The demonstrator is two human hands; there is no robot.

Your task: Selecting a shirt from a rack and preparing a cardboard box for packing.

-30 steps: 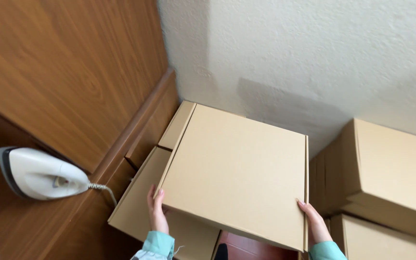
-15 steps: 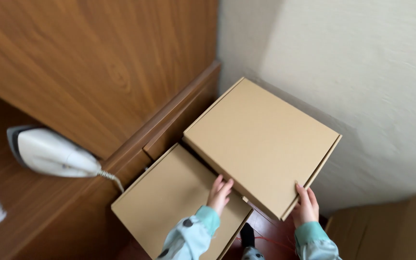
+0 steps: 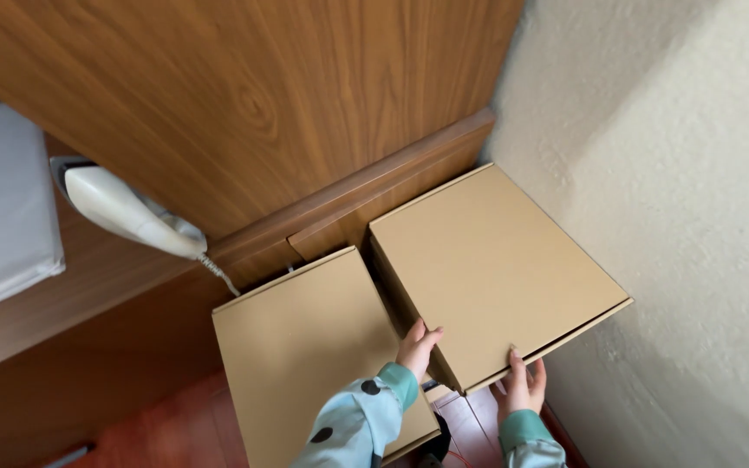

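A single head-worn camera looks steeply down from close above, tilted, facing a wood panel (image 3: 244, 95) at upper left and a plaster wall (image 3: 695, 217) at right; the hands (image 3: 418, 347) enter from the bottom edge.

- A flat, square, plain brown cardboard box (image 3: 491, 269) sits closed in the corner beside the cream textured wall, held at its near edge by the left hand (image 3: 416, 347) and right hand (image 3: 520, 387).
- A 2nd flat brown cardboard box (image 3: 305, 347), closed, lies lower, just left of it, against the wooden cabinet.
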